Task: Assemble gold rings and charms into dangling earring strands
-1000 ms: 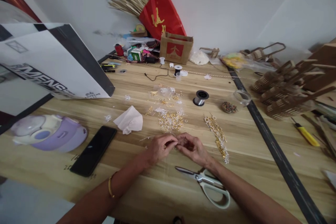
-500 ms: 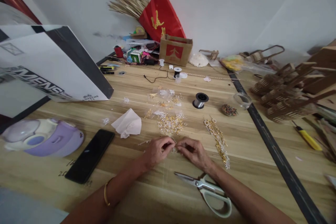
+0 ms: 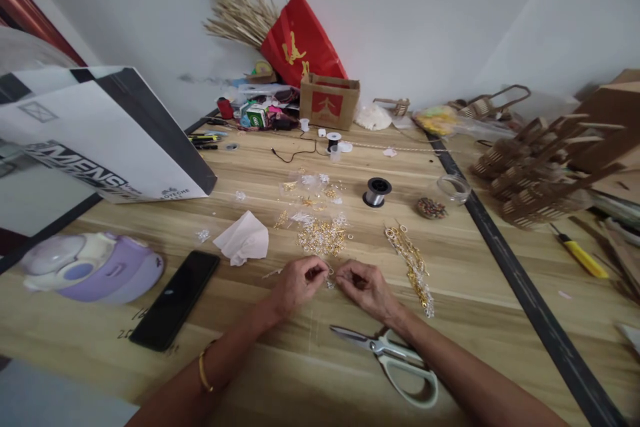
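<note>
L hand point(image 3: 299, 285) pinches a tiny ringed piece point(image 3: 331, 272) over the bench point(image 3: 480, 293); R hand point(image 3: 367, 288) has fingers pressed together beside it, contents unclear. Gold-&-clear strands point(image 3: 417, 275) at R look made up; loose bits point(image 3: 323, 237) nr. ctr. & the held piece seem unfinished.

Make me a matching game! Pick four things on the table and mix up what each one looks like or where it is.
1. scissors
2. phone
3. pile of small pieces
4. tissue

A. pale pink and creased
B. pale green and metallic
C. gold and silvery, just beyond the left hand and right hand
D. black and rectangular

Pairs: 1-B, 2-D, 3-C, 4-A
</note>
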Motion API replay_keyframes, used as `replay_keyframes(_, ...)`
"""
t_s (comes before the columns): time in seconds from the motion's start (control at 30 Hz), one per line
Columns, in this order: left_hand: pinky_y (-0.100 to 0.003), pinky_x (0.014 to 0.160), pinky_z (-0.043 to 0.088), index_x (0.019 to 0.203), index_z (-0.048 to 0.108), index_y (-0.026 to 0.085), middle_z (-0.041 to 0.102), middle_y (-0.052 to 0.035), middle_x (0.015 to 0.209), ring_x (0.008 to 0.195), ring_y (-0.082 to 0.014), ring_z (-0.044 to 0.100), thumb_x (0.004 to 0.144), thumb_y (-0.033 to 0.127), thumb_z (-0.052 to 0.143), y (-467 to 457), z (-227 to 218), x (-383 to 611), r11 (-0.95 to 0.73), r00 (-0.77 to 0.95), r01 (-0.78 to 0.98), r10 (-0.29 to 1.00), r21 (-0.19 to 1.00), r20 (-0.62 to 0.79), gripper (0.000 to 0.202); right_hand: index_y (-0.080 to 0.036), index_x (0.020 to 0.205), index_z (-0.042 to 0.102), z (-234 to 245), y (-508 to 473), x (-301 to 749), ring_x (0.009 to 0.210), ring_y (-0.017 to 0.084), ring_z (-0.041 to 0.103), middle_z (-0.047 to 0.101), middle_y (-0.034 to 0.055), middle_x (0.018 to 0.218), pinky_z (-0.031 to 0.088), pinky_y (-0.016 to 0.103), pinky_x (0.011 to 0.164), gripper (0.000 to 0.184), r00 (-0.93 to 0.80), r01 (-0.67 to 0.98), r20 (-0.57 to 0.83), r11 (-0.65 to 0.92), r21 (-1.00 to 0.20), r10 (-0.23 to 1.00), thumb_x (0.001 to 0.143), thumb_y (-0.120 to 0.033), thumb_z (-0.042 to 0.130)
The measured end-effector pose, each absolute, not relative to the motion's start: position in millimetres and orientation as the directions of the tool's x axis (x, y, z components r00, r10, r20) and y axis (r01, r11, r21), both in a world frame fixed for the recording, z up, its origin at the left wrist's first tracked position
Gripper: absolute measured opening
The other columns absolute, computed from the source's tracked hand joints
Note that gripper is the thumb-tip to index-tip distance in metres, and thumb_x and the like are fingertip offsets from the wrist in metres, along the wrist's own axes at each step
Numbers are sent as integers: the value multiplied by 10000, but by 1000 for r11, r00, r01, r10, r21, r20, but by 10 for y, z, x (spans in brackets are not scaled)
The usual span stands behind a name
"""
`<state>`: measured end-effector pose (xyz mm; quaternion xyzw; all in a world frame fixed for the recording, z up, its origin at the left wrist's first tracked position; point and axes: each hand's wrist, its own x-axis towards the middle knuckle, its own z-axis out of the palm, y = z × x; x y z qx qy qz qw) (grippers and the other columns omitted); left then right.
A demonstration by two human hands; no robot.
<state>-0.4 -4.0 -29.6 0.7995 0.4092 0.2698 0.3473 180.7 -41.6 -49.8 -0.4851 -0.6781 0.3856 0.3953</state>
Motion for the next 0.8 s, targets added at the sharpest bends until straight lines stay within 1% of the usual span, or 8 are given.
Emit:
replay_keyframes(0.1, -177, 558, 419, 729, 613, 139, 625, -4, 636, 573, -94, 547, 778, 158, 520, 32, -229, -60, -442, 477, 504, 858, 742, 188, 107, -141, 752, 590, -509, -409, 1819, 510, 90, 401, 487, -17, 575, 314, 203, 479, 178, -197, 333, 133, 194, -923, 971, 822, -293, 531)
replay_keyframes(0.2, -183, 587, 432, 746, 622, 147, 642, -6, 674, 598, -96, 561, 795, 179, 518, 127, -136, -143, -459, 445, 542, 867, 704, 224, 120, -142, 737, 575, -526, -386, 1835, 500, 85, 380, 463, -27, 562, 297, 203, 470, 184, -163, 277, 102, 145, -950, 981, 817, -302, 534)
replay_keyframes(0.33, -203, 621, 449, 784, 642, 159, 674, -11, 734, 653, -115, 595, 788, 196, 551, 267, -56, -225, -434, 430, 621, 885, 652, 179, 98, -148, 749, 558, -544, -345, 1859, 477, 81, 357, 442, -41, 542, 278, 204, 452, 216, -118, 164, 55, 74, -984, 991, 812, -354, 546)
replay_keyframes(0.5, -236, 703, 455, 769, 651, 173, 680, -18, 780, 743, -139, 610, 788, 161, 548, 365, -68, -166, -503, 518, 667, 843, 550, 142, 105, -157, 736, 547, -532, -326, 1878, 483, 85, 357, 433, -47, 542, 274, 210, 458, 252, -82, 134, 37, 48, -990, 996, 791, -402, 568)
replay_keyframes(0.63, -243, 715, 442, 775, 651, 175, 670, -20, 803, 768, -148, 602, 790, 138, 544, 351, -85, -66, -555, 596, 671, 798, 491, 88, 114, -156, 721, 541, -511, -330, 1885, 470, 81, 334, 405, -53, 525, 256, 211, 448, 269, -56, 132, 27, 35, -991, 998, 782, -417, 572)
replay_keyframes(0.73, -243, 720, 433, 774, 652, 172, 660, -23, 801, 774, -151, 596, 783, 119, 550, 345, -112, -47, -589, 637, 650, 767, 480, 79, 116, -158, 720, 538, -503, -330, 1888, 462, 81, 336, 412, -53, 517, 251, 211, 442, 286, -55, 120, 18, 24, -992, 998, 773, -436, 577)
replay_keyframes(0.8, -244, 723, 431, 777, 656, 172, 657, -24, 801, 776, -151, 594, 783, 121, 550, 355, -140, -68, -588, 641, 639, 763, 496, 79, 117, -158, 719, 538, -504, -327, 1887, 457, 79, 332, 414, -53, 514, 247, 210, 439, 294, -60, 107, 15, 21, -994, 998, 770, -444, 579)
